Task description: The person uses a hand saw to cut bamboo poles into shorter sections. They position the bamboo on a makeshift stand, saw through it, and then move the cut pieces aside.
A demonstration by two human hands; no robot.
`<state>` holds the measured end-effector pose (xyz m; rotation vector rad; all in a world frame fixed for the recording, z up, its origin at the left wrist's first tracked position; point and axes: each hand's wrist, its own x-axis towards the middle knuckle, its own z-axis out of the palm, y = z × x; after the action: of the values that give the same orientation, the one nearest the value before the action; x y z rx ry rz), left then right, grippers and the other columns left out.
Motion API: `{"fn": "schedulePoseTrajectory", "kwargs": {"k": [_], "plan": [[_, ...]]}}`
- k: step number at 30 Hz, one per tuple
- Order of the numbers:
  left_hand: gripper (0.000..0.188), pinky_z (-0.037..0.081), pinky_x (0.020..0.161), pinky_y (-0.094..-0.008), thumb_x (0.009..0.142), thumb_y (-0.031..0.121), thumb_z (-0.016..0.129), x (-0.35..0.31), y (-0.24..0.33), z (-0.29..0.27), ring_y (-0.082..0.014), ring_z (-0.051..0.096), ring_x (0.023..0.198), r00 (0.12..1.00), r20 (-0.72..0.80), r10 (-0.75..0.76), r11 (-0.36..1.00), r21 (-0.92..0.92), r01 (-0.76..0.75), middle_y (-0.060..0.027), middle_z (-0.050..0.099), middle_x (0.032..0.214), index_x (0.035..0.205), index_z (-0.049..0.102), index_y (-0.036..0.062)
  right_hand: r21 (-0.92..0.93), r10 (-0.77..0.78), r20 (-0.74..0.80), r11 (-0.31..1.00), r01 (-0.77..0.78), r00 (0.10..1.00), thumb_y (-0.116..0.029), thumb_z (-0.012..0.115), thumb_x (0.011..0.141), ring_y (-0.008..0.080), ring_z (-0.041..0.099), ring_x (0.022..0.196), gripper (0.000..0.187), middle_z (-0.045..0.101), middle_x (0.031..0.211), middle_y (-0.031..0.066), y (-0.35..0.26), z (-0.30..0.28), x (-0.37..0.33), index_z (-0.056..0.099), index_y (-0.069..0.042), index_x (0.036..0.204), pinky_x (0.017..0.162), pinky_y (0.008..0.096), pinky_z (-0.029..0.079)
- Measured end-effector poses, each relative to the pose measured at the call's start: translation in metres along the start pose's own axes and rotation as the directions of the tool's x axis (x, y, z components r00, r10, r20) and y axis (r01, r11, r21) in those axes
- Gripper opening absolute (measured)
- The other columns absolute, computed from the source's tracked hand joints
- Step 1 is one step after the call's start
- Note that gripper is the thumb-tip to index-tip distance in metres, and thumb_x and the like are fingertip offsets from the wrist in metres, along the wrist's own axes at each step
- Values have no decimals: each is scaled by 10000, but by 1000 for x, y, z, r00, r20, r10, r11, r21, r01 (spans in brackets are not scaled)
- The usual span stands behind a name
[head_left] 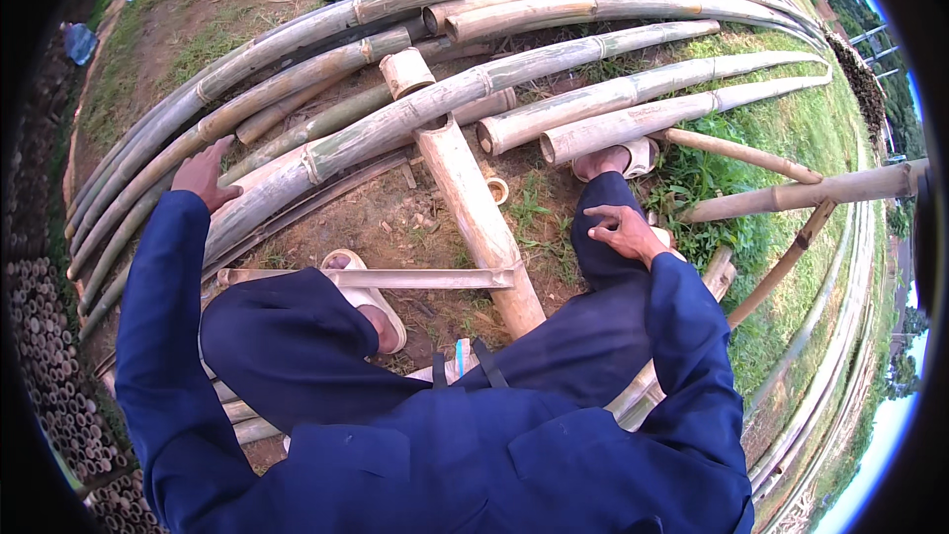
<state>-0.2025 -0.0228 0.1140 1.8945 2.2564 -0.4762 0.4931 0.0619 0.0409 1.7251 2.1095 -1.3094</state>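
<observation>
Left hand (pixel 205 176) lies flat, fingers spread, on a long bamboo pole (pixel 297 163) in the stack, gripping nothing. Right hand (pixel 623 230) rests loosely curled on the right knee (pixel 598 208), empty. One short bamboo section (pixel 479 218) lies on the ground between the legs, with one flat split strip (pixel 395 278) across it. Two sandals (pixel 371 302) are visible, one per foot. One small bamboo ring (pixel 497 190) sits just beside the section. Poles in the stack exceed ten; exact count cannot be told.
</observation>
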Motion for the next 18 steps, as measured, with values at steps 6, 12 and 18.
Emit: {"fn": "schedulePoseTrajectory", "kwargs": {"k": [6,12,18], "plan": [[711,440,1101,-466,844,425,760,111,175,-4,-330,594,1274,948,-127,292,952,-55,-300,-159,616,1377,1411,507,80,-21,-24,-164,1000,21,986,-198,738,892,275,745,950,493,785,1005,149,4,4,-14,642,-65,1357,878,378,565],[989,436,1109,-449,626,587,892,144,234,19,-311,613,1267,993,50,108,992,63,-111,-184,643,1331,1336,530,2,95,-6,-246,995,30,969,-147,758,895,207,724,898,524,771,982,125,22,-2,-25,610,-56,1390,845,352,564],[976,413,1122,-458,646,645,838,144,227,43,-317,606,1269,994,23,104,994,18,-104,-181,650,1311,1322,542,7,136,-5,-256,990,41,967,-178,762,879,242,742,889,555,772,984,155,22,-7,-21,605,-53,1397,836,367,582]]}}
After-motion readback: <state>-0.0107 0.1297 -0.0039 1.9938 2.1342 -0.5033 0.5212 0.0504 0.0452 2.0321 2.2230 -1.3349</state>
